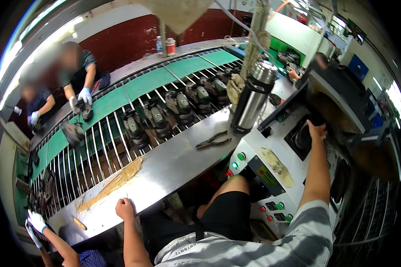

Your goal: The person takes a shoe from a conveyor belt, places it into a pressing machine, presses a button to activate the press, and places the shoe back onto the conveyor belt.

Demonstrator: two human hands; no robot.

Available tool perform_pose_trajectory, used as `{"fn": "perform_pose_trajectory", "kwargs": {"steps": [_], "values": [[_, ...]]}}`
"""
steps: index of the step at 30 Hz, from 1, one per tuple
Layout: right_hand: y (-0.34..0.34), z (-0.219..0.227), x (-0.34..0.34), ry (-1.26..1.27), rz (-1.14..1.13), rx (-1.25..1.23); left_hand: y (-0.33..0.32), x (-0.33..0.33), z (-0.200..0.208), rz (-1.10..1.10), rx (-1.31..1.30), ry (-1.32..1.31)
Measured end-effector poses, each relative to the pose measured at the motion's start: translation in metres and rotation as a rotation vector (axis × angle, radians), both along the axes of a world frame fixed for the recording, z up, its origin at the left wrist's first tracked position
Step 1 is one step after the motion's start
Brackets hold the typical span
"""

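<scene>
**Right hand (pixel 317 130) at a dark form in the white machine (pixel 254 141)**

Reading the view as a dial, the right hand reaches to three o'clock, over the machine's dark recess (pixel 290 143). To manage this well, I would settle the dark form (pixel 302 135) squarely, with an even push rather than a jab from one side. The raised dark hood (pixel 338 95) looms just past the hand, toward one o'clock from it, so fingers and wrist should be well out from under it before any button is pressed. The left hand (pixel 124 208), between seven and eight o'clock, has its fingers curled together near the metal table (pixel 158 175) edge; no held thing can be made out there, and it seems free to steady the work. The right fingers lie at the form's far side; I cannot tell whether they grip it or only rest there

The form sits in the recess at three o'clock, nearly black, rounded and seemingly shoe-like; hand and shadow hide its detail, so its exact kind is unclear
</scene>
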State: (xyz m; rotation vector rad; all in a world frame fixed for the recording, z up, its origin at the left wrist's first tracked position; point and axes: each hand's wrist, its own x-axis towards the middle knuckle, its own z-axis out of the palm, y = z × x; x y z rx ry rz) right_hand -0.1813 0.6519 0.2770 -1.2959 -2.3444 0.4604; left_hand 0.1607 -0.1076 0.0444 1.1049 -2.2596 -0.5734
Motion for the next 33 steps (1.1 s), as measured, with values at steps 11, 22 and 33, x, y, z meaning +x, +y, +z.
{"fn": "perform_pose_trajectory", "kwargs": {"steps": [11, 22, 33], "values": [[-0.014, -0.032, 0.03, 0.304, -0.106, 0.114, 0.004, 0.002, 0.005, 0.006, 0.042, 0.122], [-0.174, -0.078, 0.166, 1.426, 0.345, -0.445, 0.028, -0.018, 0.01, -0.178, 0.567, -0.007], [-0.454, -0.026, 0.203, -0.039, 1.959, -0.83, 0.076, -0.028, 0.116, -0.765, 1.631, 0.777]]}}
